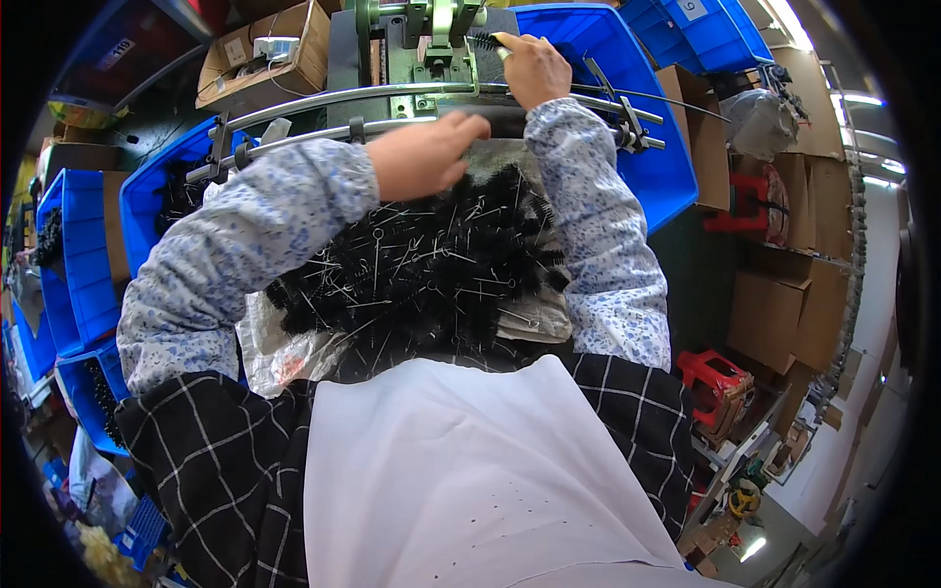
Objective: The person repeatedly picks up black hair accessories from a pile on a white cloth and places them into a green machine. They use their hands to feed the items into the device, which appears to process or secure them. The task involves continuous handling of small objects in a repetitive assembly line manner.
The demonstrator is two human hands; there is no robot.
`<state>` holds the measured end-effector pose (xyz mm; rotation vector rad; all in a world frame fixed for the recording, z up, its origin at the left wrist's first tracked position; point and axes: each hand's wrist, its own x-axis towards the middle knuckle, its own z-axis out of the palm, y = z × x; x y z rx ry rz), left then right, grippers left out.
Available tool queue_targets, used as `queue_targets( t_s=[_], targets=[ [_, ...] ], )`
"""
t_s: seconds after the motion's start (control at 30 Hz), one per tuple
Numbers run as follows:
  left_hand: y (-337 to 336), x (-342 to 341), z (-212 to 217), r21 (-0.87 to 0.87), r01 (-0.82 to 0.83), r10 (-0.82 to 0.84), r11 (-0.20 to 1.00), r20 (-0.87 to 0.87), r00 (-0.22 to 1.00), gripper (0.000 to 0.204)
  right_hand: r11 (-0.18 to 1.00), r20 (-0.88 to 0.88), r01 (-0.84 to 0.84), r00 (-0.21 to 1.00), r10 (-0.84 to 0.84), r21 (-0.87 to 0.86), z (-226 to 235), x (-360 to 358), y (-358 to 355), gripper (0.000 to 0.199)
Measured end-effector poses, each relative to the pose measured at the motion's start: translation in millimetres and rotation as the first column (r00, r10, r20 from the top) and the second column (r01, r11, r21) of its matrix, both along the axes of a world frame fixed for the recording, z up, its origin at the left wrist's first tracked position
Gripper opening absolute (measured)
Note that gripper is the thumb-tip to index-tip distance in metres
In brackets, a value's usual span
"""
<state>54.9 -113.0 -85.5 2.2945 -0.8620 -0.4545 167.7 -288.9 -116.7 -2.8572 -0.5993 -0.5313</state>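
My right hand [537,71] is at the machine [438,54] at the top centre, its fingers closed on a small black bristle brush [484,41]. Something pale yellow covers a fingertip of that hand. My left hand [431,155] hovers in front of the machine's metal rods, smeared by motion; I see nothing in it, but its grip is unclear. Below both hands lies a big heap of black wire brushes [421,260] with thin metal stems, some ending in loops. A pale plastic sheet [534,318] shows under the heap.
Metal rods [343,96] with clamps run across the machine's front. Blue bins stand on both sides, one at the right [667,171] and one at the left [83,260]. A cardboard box [265,64] sits at the back left. Red stools [716,387] and cartons [774,314] are at the right.
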Motion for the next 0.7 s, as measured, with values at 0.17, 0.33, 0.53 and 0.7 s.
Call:
queue_targets(
  t_s=[0.17, 0.33, 0.53, 0.7],
  targets=[
    [-27, 0, -38, 0.222, 0.116, -0.081, 0.968, -0.159, 0.984, 0.047, 0.999, 0.070, 0.015, 0.997, -0.012, -0.041, -13, 14, 9, 0.024],
    [-37, 9, -57, 0.287, 0.270, -0.168, 0.919, -0.333, 0.928, 0.048, 0.999, 0.038, -0.041, 0.998, 0.040, 0.015, -22, 20, 5, 0.023],
    [-32, 15, -75, 0.290, 0.188, -0.114, 0.938, -0.252, 0.961, 0.048, 0.999, 0.060, -0.017, 0.998, 0.015, 0.037, -16, 15, 6, 0.024],
    [-31, 21, -63, 0.222, 0.177, -0.079, 0.959, -0.393, 0.916, 0.042, 0.996, -0.004, -0.037, 0.999, 0.038, 0.076, -18, 18, 4, 0.024]
  ],
)
